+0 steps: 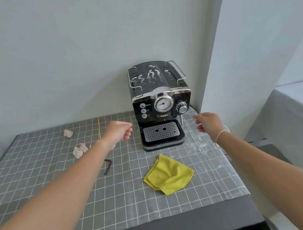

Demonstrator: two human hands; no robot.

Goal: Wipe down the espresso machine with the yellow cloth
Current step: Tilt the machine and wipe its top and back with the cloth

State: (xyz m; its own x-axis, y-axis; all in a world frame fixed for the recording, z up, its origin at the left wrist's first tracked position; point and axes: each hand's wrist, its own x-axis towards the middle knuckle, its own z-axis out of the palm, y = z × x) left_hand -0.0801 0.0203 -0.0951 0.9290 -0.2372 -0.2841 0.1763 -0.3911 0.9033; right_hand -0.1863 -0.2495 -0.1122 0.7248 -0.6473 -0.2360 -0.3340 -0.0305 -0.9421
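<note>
We see a table under a grey cloth with a white grid (pixel 118 200). At its back stands the black and chrome espresso machine (pixel 161 104), white squiggles smeared across its top. The crumpled yellow cloth (pixel 168 174) lies in front of it, untouched. Our left hand (pixel 118 133) hovers beside the machine, fingers loosely curled, holding nothing; our right hand (pixel 209 123) likewise, fingers relaxed.

Bare forearms; white wrist cord (pixel 220 134)

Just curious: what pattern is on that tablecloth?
Grey with a white grid of squares, on the tablecloth, seen in the head view.
</note>
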